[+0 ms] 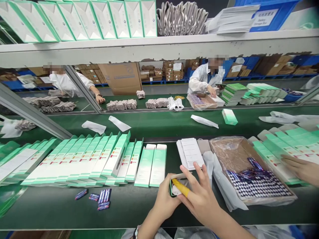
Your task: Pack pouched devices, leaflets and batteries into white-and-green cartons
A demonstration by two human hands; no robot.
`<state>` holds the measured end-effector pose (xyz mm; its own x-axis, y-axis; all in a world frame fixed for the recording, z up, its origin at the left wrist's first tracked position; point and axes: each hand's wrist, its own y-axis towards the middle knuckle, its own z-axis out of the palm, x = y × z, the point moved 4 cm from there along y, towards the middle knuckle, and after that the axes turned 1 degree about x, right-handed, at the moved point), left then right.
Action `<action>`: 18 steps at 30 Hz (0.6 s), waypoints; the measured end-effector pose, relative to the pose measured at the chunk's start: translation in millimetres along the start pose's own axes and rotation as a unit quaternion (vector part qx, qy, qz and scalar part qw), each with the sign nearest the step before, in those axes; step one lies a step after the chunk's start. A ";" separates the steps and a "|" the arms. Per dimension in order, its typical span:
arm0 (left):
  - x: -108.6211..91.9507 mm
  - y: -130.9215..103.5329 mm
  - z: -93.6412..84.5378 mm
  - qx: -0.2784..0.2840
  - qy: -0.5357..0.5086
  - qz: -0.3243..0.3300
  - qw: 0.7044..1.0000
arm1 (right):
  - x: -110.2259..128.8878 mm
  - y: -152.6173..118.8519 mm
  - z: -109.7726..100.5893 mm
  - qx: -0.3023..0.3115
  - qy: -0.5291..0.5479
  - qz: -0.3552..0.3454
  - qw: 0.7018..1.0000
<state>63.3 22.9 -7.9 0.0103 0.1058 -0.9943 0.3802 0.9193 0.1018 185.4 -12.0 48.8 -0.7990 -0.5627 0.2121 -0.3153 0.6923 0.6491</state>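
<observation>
Open carton [171,190], above the green tabletop [134,210], mouth toward the camera. The left hand [164,197] is clamped around it; the right hand [199,191], fingers spread, sets a finger in a yellow cover [181,188] at the mouth, over a pale insert [176,190]. Step in hand, as judged: seating the insert. The next move calls for a steady left grip. Beyond: leaflets [190,154]; left, rowed cartons [86,159] and loose batteries [104,196]; right, a battery tray [235,151].
</observation>
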 end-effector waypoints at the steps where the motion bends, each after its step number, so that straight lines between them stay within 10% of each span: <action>1: 2.1 -0.8 -0.1 0.003 -0.002 -0.004 1.000 | 2.2 -0.1 -0.4 0.010 -0.002 -0.001 1.000; 4: 10.4 -2.7 -1.8 0.000 -0.005 -0.025 1.000 | -9.7 -5.4 -10.4 0.036 0.016 -0.004 0.999; 8: 19.3 -3.4 -3.5 0.001 0.006 -0.035 0.999 | -100.0 -35.6 -43.5 -0.027 -0.037 0.204 0.978; 12: 22.6 -2.9 -2.9 0.002 -0.017 -0.022 1.000 | -206.0 -93.5 -43.8 0.269 -0.220 0.396 0.850; 18: 23.4 -2.6 -2.0 -0.003 -0.021 -0.022 1.000 | -253.8 -135.5 -28.1 0.327 -0.186 0.421 0.826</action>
<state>60.7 23.8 -31.4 0.0326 0.0489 -0.9983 0.3764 0.9247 0.0576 445.3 24.3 -72.4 -0.9396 0.3352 0.0687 0.3198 0.9317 -0.1721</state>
